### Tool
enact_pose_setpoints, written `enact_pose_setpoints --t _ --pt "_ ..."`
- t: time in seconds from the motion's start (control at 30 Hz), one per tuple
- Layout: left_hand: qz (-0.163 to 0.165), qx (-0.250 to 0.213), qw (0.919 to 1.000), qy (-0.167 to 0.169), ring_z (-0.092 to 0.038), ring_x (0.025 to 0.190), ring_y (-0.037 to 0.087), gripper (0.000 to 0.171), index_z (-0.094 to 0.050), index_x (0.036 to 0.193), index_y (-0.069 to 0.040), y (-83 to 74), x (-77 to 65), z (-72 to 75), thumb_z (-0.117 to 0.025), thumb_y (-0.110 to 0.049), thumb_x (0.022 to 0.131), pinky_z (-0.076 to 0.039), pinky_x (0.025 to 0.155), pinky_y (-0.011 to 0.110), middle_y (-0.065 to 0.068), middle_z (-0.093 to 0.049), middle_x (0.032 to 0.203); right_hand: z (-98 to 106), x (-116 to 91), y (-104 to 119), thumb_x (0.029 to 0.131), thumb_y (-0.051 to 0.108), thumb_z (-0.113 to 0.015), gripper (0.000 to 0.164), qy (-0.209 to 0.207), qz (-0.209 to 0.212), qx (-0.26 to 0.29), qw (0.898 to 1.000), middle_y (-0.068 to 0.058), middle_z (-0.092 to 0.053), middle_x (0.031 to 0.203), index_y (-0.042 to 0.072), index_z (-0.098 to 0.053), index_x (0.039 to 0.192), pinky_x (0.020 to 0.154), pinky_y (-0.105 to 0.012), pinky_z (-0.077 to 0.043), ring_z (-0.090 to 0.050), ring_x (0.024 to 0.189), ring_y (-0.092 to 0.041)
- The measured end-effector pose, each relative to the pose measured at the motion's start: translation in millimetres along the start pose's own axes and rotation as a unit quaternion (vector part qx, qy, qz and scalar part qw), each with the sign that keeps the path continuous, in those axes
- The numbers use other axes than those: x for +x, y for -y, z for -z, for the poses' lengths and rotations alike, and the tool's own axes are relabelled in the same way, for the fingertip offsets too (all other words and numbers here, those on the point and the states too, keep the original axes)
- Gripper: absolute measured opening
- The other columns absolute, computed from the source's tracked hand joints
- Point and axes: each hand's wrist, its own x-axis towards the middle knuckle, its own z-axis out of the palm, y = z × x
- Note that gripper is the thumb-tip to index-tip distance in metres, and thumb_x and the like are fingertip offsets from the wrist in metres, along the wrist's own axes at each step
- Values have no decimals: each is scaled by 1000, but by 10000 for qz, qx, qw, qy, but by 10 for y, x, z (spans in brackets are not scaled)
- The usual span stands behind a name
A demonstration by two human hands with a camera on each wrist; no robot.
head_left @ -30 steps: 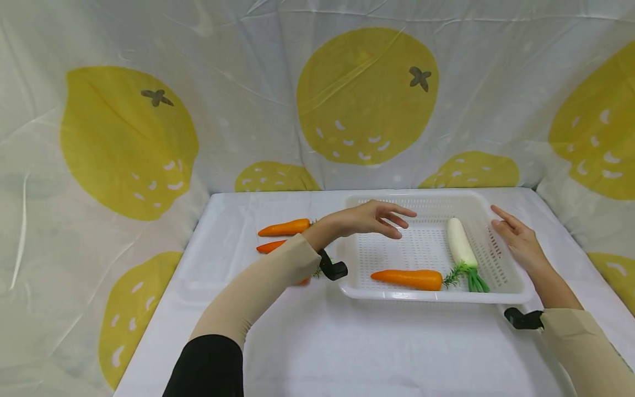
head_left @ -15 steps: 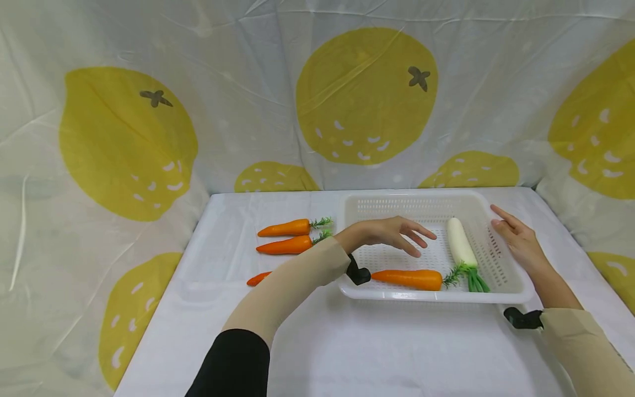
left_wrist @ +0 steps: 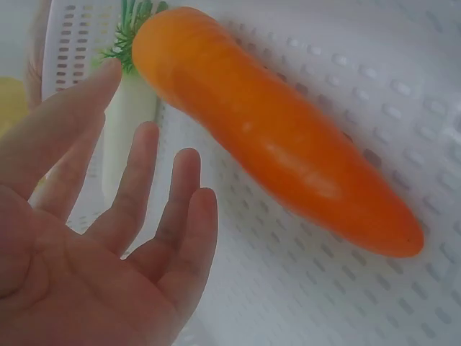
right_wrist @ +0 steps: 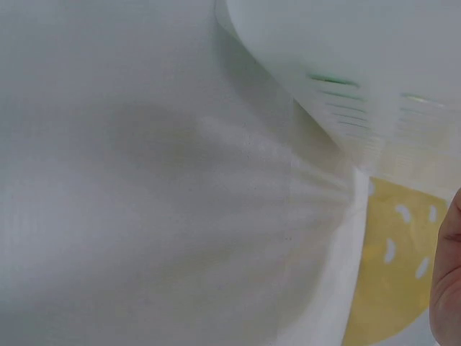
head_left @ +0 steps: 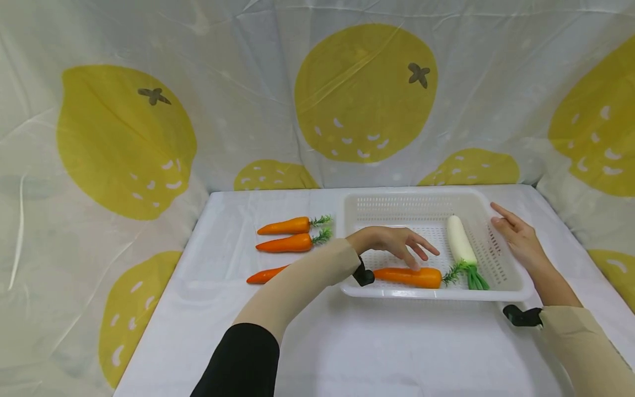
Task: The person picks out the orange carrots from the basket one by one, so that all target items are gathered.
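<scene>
My left hand [head_left: 394,242] hovers over a white perforated plastic basket [head_left: 387,293], its fingers loosely bent and holding nothing. Just beneath it lies an orange carrot [head_left: 424,278] with green leaves, along the basket's near side. The left wrist view shows a gap between the fingers and the carrot [left_wrist: 266,137]. Beside the carrot's leafy end, a white radish [head_left: 457,240] with green stems lies lengthwise in the basket. My right hand [head_left: 521,242] rests against the basket's right rim with extended fingers; in the right wrist view only part of that hand [right_wrist: 448,277] shows.
Left of the basket, on the white cloth, lie two carrots [head_left: 285,226] one behind the other. A nearer carrot [head_left: 265,275] is partly covered by my left sleeve [head_left: 307,286]. A lemon-patterned curtain [head_left: 278,99] encloses the table's back and sides.
My left hand has moved right and toward me, from the basket's left part to above the carrot. The carrots on the cloth have come into view behind the arm. My right hand has stayed put.
</scene>
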Motion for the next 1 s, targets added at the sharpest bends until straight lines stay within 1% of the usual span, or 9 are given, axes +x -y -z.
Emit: enact_pose_setpoints --t 0.07,0.2,0.3,0.37,0.47,0.57,0.63,0.77,1.0 --pt "65 38 10000 55 -52 127 14 63 -53 146 -13 11 19 -7 -75 -2 88 -46 95 23 11 -57 140 3 6 -4 105 22 -52 53 -11 17 -75 10000 22 -58 92 18 -36 156 67 -8 -46 -54 82 8" --pt "266 51 9995 187 -54 121 10 63 -55 145 -16 32 34 -21 -76 -2 87 -46 95 25 4 -61 134 6 13 -10 106 24 -52 54 53 -101 -43 9999 22 -57 93 20 -34 157 68 -8 -47 -54 83 8" --pt "324 76 9990 300 -54 120 9 64 -54 146 -16 46 33 -34 -75 0 87 -46 94 25 2 -61 132 7 15 -15 106 24 -52 55 62 -107 -46 9999 22 -57 94 20 -33 157 68 -8 -47 -55 83 8" --pt "335 101 9986 385 -53 120 10 65 -53 146 -16 54 35 -42 -75 0 87 -47 93 25 3 -59 134 8 15 -18 106 24 -52 55 60 -70 -49 9999 22 -57 93 19 -33 157 68 -8 -47 -55 83 8" --pt "386 164 9978 516 -50 123 10 67 -52 147 -17 64 45 -58 -74 1 87 -48 92 25 4 -52 143 12 11 -17 105 23 -52 55 53 -19 -75 10000 21 -57 93 19 -34 157 67 -8 -46 -54 82 8" --pt "392 257 9969 634 -47 128 13 69 -50 149 -17 69 56 -71 -74 3 87 -48 92 23 4 -44 150 13 5 -9 105 26 -52 55 54 -70 -144 9999 22 -56 93 21 -34 157 68 -8 -46 -53 82 8" --pt "390 275 9965 679 -45 129 14 71 -49 149 -17 70 59 -77 -73 5 86 -48 92 23 3 -41 152 14 4 -8 105 27 -52 55 53 -104 -190 9998 23 -56 93 22 -33 157 68 -8 -46 -53 82 8" --pt "388 213 9963 738 -46 126 14 71 -47 150 -14 78 61 -82 -71 8 87 -48 90 22 4 -43 149 16 9 -15 105 27 -52 56 47 -91 -213 9997 23 -56 93 21 -33 157 67 -8 -46 -54 82 8" --pt "483 108 9954 825 -49 118 11 71 -48 150 -16 87 51 -76 -70 8 88 -49 89 23 7 -47 142 13 2 -15 105 27 -52 55 54 -109 -215 9997 22 -56 93 22 -33 157 67 -8 -47 -54 82 8"
